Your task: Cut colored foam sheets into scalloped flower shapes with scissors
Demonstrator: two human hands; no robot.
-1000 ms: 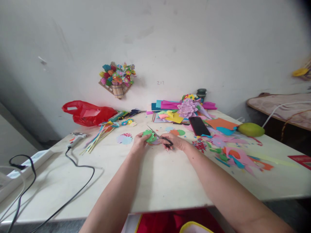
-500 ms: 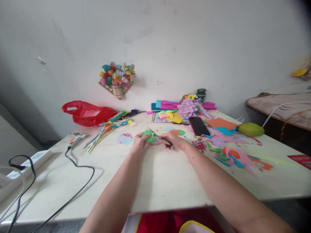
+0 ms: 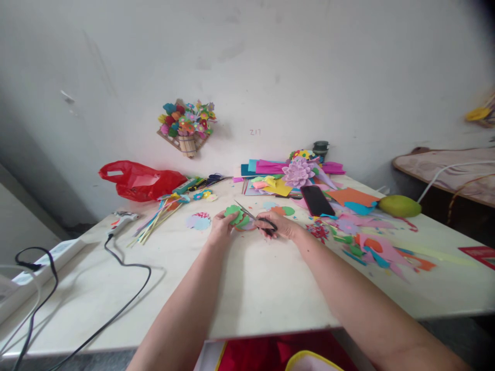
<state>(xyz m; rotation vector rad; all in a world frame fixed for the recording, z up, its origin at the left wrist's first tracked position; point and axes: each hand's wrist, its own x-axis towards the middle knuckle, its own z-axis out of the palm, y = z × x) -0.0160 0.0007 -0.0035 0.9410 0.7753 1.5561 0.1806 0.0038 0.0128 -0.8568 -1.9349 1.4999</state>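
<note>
Between finger and thumb, my left hand [image 3: 221, 224] grips a green scalloped paper piece [image 3: 232, 213] above the table. My right hand [image 3: 280, 225] is wrapped round the dark handles of a pair of scissors [image 3: 247, 212], whose blades point up and left beside the green piece. Under the blades lie more green and reddish round cutouts, partly covered by my fingers. Just beyond my right hand are an orange and a green disc [image 3: 288, 211]. Left of my left hand rest pale lilac and blue discs [image 3: 199, 221].
A glue gun [image 3: 124, 221] with a looping black cord and a power strip [image 3: 50, 263] lie at left. A red plastic bag [image 3: 143, 180] and paper strips sit behind them. At right are a phone [image 3: 316, 201], colourful scraps [image 3: 381, 247] and a yellow-green oval object [image 3: 399, 205].
The green scalloped piece has shifted slightly left and turned in my left hand, so the scissor blades now stand clear of most of it. My right hand moved slightly right.
</note>
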